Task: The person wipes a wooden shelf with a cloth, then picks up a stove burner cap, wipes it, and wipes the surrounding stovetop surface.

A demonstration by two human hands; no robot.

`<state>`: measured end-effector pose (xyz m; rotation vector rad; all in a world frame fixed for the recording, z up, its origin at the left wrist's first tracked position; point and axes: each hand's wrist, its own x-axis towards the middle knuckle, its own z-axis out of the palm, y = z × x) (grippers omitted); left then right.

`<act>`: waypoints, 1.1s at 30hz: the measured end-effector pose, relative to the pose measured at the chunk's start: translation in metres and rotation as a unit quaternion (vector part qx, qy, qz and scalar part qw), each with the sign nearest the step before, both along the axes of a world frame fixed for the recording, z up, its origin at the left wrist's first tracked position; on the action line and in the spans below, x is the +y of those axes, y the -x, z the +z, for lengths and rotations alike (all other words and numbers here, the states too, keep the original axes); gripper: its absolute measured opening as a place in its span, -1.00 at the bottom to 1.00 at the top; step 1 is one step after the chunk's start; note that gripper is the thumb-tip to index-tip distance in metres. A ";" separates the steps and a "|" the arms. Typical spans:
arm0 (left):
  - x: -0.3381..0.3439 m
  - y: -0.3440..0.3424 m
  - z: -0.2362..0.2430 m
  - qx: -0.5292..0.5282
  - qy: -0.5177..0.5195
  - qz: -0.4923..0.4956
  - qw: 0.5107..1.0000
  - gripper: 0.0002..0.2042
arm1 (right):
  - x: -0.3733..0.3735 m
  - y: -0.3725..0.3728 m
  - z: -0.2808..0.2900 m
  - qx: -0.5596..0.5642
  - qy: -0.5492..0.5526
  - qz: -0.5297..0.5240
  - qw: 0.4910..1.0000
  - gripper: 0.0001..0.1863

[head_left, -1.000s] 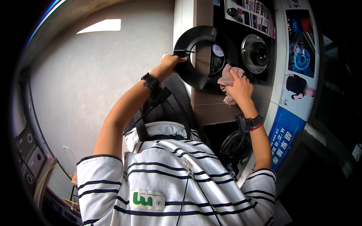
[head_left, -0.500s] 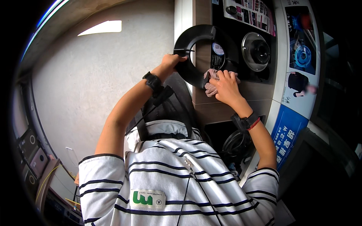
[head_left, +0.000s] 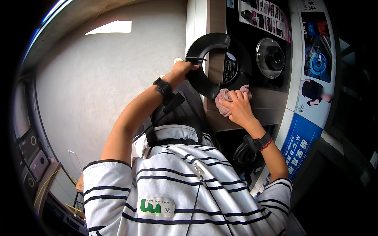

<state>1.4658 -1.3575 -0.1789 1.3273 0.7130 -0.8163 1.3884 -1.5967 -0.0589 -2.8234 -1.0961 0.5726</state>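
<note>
The left hand (head_left: 182, 69) is closed around the rim of a black ring (head_left: 208, 63), a wide flat hoop with thin metal prongs, gripping it at about nine o'clock on the ring's own circle. The ring is tilted up off the black stove top (head_left: 252, 59), leaning with its lower edge at about five o'clock near the cloth. A black watch (head_left: 163, 87) sits on the left wrist.

The right hand (head_left: 236, 108) presses a pinkish cloth (head_left: 228, 98), fingers curled over it, against the lower edge of the stove top (just below the ring, touching or nearly touching it; which one cannot be told). That wrist carries a black band and a red string (head_left: 263, 142).

At two o'clock from the ring sits a round burner (head_left: 271, 57) with a shiny metal collar, well apart from both hands. Further toward three o'clock runs a blue and white poster panel (head_left: 311, 98). A pale wall (head_left: 102, 90) fills the nine o'clock side of the view. The person's striped shirt (head_left: 177, 185) takes up the six o'clock part, forearms rising from it.
</note>
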 end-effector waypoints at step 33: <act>-0.008 0.007 -0.006 0.035 0.072 0.038 0.996 -0.71 | 0.027 0.010 0.049 0.143 -0.085 -0.246 0.955 -0.45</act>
